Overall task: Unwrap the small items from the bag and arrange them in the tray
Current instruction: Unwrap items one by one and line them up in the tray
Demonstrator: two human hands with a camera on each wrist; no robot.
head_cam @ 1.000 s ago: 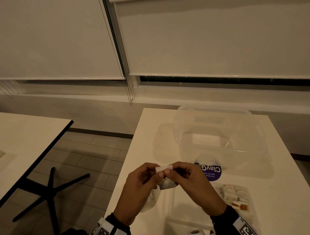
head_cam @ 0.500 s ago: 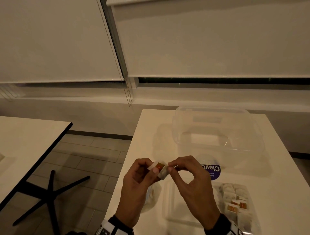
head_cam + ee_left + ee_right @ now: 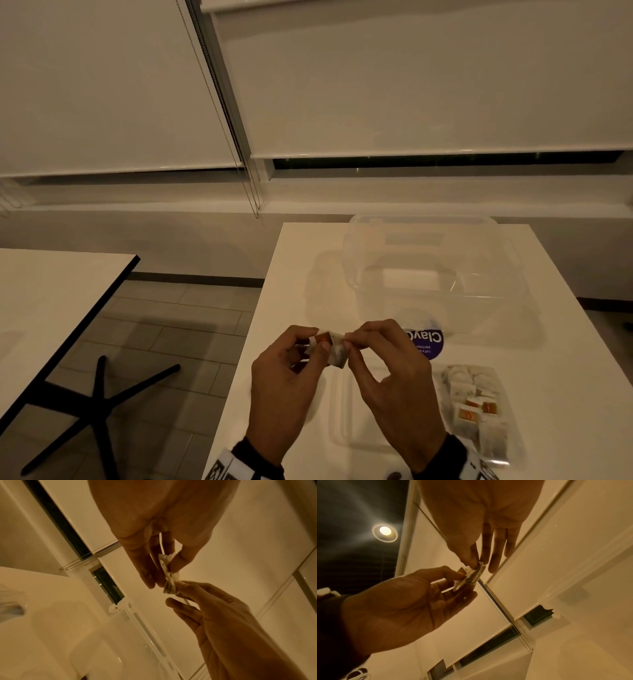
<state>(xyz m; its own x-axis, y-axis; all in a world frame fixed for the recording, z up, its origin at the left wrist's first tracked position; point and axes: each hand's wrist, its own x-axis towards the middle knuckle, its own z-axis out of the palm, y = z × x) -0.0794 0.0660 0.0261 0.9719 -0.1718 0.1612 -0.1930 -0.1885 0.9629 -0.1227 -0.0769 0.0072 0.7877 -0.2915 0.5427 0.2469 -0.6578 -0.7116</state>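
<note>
Both hands hold one small tea bag [image 3: 337, 354] with a white and orange tag [image 3: 322, 338] above the table's near edge. My left hand [image 3: 317, 342] pinches the tag end between thumb and forefinger. My right hand [image 3: 349, 341] pinches the bag's upper right corner, its other fingers spread. In the left wrist view my left hand [image 3: 164, 563] holds the top of the tea bag [image 3: 169, 586]. In the right wrist view my right hand [image 3: 477, 562] pinches the item [image 3: 471, 577]. A shallow clear tray [image 3: 376, 418] lies below my right hand, with several tea bags [image 3: 472, 404] at its right end.
A large clear plastic box [image 3: 428, 274] stands at the back of the white table [image 3: 565, 377]. A round purple sticker [image 3: 426, 342] lies in front of it. To the left are a gap of tiled floor, a black chair base [image 3: 99, 404] and another table [image 3: 51, 301].
The folded white item has been opened out, so the orange tag now shows. The hands have drawn slightly apart and stayed above the same spot.
</note>
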